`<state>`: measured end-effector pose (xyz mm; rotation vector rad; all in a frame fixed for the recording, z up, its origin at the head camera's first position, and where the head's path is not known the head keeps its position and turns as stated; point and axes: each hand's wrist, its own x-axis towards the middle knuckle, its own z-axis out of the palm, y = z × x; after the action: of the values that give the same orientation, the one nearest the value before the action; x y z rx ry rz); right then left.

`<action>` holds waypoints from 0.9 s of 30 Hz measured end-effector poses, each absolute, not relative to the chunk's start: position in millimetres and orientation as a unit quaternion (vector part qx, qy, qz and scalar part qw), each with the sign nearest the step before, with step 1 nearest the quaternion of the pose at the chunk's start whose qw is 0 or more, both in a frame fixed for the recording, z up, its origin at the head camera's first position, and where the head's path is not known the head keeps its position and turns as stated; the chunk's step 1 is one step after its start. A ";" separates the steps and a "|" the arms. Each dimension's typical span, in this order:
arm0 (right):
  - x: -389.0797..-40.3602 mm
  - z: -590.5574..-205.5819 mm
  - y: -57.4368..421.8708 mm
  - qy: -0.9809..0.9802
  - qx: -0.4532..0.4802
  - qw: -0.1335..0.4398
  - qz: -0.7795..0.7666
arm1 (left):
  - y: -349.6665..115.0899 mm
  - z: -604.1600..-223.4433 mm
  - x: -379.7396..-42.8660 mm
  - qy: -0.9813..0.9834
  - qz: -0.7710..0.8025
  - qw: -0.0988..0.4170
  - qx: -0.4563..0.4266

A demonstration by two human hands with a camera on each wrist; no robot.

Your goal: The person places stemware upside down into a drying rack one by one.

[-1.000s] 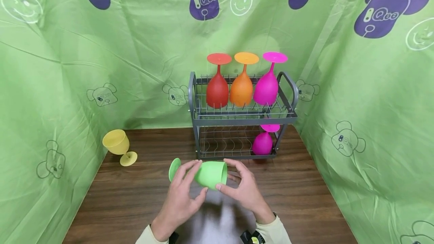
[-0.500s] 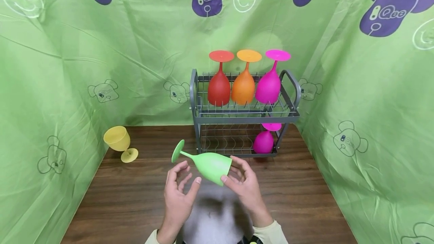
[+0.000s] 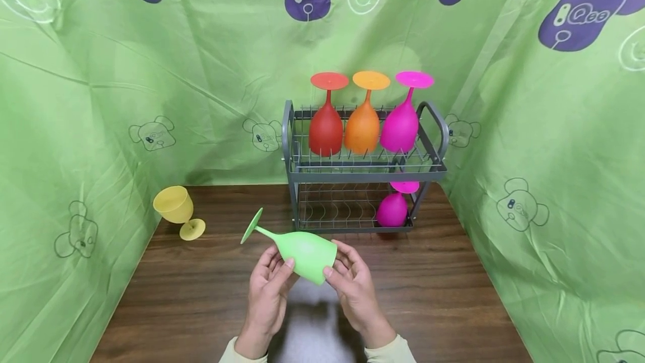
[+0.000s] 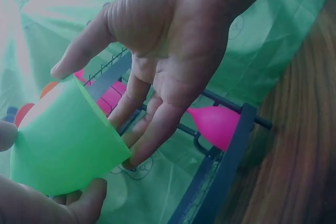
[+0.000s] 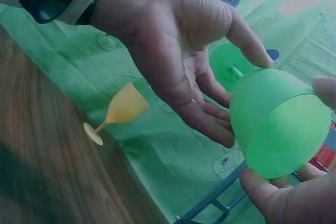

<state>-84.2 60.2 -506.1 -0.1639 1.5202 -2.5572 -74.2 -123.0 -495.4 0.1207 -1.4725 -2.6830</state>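
A green plastic goblet (image 3: 306,252) is tilted on its side above the table, its base up at the left and its mouth facing lower right. My left hand (image 3: 268,294) holds the bowl near the stem end, thumb on the near side and fingers behind. At the rim, my right hand (image 3: 356,296) pinches the bowl between thumb and fingers. The left wrist view has the green bowl (image 4: 68,140) between both hands, its stem hidden. Looking into the mouth of the goblet (image 5: 254,100), the right wrist view shows fingers of both hands around it.
Beyond the hands stands a grey two-tier dish rack (image 3: 368,176). Its top tier bears upside-down red (image 3: 325,130), orange (image 3: 361,130) and magenta (image 3: 400,129) goblets; another magenta goblet (image 3: 392,210) sits below right. A yellow goblet (image 3: 173,206) stands at the table's (image 3: 166,290) back left.
First the green goblet lay level with my left hand around its stem end. That hand came away as the base rose, and now grips the bowl. The right hand keeps the rim.
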 end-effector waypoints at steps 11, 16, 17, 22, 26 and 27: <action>-85.1 -506.1 58.4 0.534 -0.070 0.066 -0.840 | -125.0 -502.3 -73.0 -0.462 -0.886 0.038 0.027; -84.8 -506.4 59.0 0.542 -0.075 0.067 -0.834 | -126.7 -505.3 -71.7 -0.460 -0.887 0.037 0.014; -84.7 -506.5 59.0 0.542 -0.075 0.068 -0.834 | -127.0 -505.9 -71.7 -0.460 -0.887 0.036 0.011; -84.9 -506.1 59.8 0.544 -0.080 0.069 -0.832 | -128.9 -507.1 -71.9 -0.460 -0.887 0.029 -0.007; -85.1 -506.0 60.4 0.542 -0.087 0.069 -0.833 | -129.8 -508.2 -72.5 -0.456 -0.890 0.021 -0.028; -84.9 -506.0 60.3 0.540 -0.088 0.072 -0.834 | -130.0 -508.8 -72.9 -0.452 -0.891 0.020 -0.035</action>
<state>-84.9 60.3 -506.0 -0.2643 1.6237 -2.5062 -72.9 -130.0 -508.8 -0.1090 -1.4025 -2.7652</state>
